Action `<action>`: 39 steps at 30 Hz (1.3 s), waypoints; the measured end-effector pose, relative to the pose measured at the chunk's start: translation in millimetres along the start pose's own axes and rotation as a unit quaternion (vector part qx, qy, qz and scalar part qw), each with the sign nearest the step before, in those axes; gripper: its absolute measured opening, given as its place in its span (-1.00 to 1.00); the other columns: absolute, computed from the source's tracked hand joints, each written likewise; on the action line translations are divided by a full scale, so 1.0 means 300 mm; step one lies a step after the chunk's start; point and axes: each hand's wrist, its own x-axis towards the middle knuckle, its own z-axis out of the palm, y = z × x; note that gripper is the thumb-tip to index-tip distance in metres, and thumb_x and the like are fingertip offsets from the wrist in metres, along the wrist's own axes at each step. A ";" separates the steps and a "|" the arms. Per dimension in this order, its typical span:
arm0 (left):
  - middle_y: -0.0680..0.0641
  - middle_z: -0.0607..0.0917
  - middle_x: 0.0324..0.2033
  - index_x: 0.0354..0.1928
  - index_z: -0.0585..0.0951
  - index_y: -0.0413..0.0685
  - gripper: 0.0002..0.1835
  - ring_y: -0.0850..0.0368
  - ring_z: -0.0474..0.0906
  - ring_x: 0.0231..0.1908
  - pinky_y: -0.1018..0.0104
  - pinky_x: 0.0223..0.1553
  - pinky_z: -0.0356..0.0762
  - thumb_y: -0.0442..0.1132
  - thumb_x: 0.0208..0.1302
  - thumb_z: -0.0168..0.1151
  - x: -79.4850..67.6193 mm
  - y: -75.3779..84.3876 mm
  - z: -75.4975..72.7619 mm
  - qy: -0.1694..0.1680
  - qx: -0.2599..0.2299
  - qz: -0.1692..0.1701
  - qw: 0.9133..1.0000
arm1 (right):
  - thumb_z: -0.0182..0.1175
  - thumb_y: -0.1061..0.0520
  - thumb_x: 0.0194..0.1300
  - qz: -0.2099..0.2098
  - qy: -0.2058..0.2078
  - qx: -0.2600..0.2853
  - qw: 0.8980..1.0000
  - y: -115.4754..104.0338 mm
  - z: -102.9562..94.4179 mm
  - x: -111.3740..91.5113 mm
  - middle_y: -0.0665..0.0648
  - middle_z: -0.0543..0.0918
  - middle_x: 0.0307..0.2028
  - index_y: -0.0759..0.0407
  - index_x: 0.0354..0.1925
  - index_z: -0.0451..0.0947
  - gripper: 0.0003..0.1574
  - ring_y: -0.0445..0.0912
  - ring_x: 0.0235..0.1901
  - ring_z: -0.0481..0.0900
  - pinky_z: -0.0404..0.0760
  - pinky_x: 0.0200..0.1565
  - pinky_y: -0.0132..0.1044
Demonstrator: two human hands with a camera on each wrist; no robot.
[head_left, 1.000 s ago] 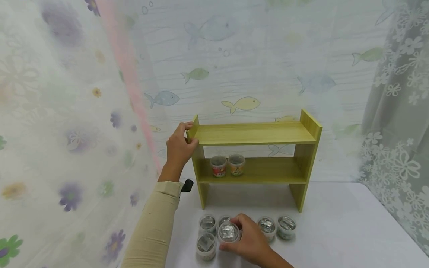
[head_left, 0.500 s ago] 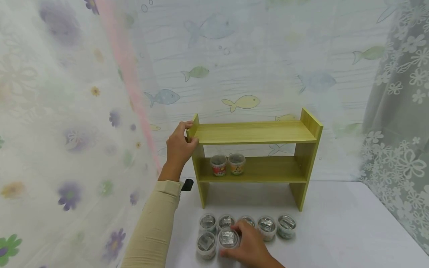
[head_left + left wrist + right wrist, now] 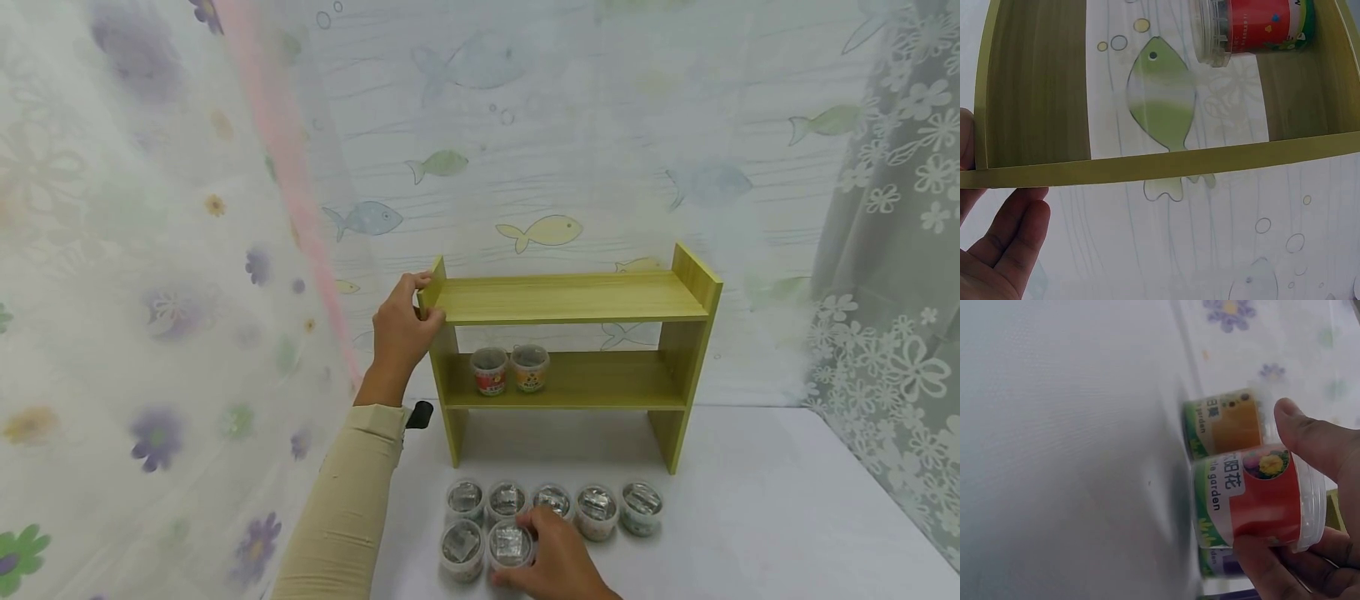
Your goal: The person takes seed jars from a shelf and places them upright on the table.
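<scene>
My left hand (image 3: 405,325) grips the upper left corner of a yellow-green two-tier wooden shelf (image 3: 570,300), thumb in front and fingers behind the side panel. Low on the table, my right hand (image 3: 558,558) holds a small clear-lidded plastic tub (image 3: 510,543) between thumb and fingers. The right wrist view shows its red label with a flower picture and "garden" lettering on the tub (image 3: 1254,506); its base is at or close to the tabletop. Directly left of it stands another tub (image 3: 461,552), with an orange-labelled side on the tub (image 3: 1229,425).
Several similar tubs stand in a row behind, from the left tub (image 3: 465,498) to the right tub (image 3: 642,508). On the middle board sit a red-labelled tub (image 3: 491,372) and an orange-labelled tub (image 3: 530,369). A fish-printed curtain (image 3: 540,150) hangs behind the shelf.
My right hand has lowered the tub towards the front of the table, uncovering the middle tub of the back row. The left hand stays at the shelf corner.
</scene>
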 end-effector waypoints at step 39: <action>0.13 0.65 0.29 0.10 0.57 -0.13 -0.61 0.05 0.69 -0.46 0.19 -0.43 0.60 -0.37 0.21 0.30 0.002 0.002 0.000 0.001 -0.004 0.002 1.000 | 0.59 -0.41 -0.12 -0.029 0.014 -0.077 0.997 0.015 0.027 -0.006 0.05 0.74 -0.11 0.21 0.05 0.62 -0.03 -0.08 -0.12 0.69 0.69 -0.05 -0.12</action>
